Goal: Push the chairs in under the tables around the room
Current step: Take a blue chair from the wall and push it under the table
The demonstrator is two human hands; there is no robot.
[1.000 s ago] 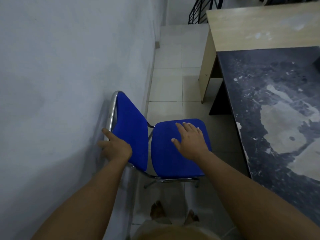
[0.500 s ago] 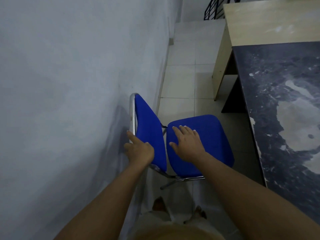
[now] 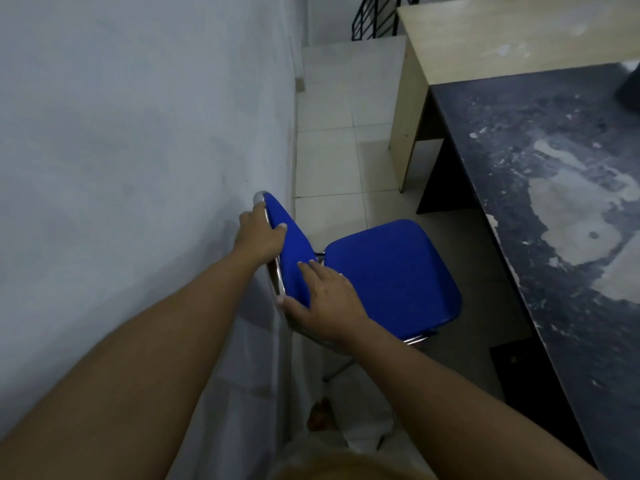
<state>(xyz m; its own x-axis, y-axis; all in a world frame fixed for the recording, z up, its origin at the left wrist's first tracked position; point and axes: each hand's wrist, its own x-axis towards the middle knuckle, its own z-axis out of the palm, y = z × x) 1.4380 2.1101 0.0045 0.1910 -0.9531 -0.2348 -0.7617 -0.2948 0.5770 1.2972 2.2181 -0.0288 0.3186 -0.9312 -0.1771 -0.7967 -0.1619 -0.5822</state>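
Note:
A blue padded chair (image 3: pixel 391 271) with a chrome frame stands between the wall and a dark worn table (image 3: pixel 554 209), its seat facing the table. My left hand (image 3: pixel 258 237) grips the top of the backrest, thumb over the front of the pad. My right hand (image 3: pixel 325 299) holds the near edge of the backrest, fingers laid on the blue pad and thumb round the chrome tube. The seat's right edge is close to the table's edge.
A grey wall (image 3: pixel 138 150) runs along the left, close behind the chair. A light wooden desk (image 3: pixel 502 39) stands beyond the dark table. A black railing (image 3: pixel 374 19) is at the far end. Pale floor tiles (image 3: pixel 332 161) lie ahead.
My right hand left the seat and took the backrest's near edge. My left hand slid up to the backrest's top. The chair has shifted right, toward the dark table.

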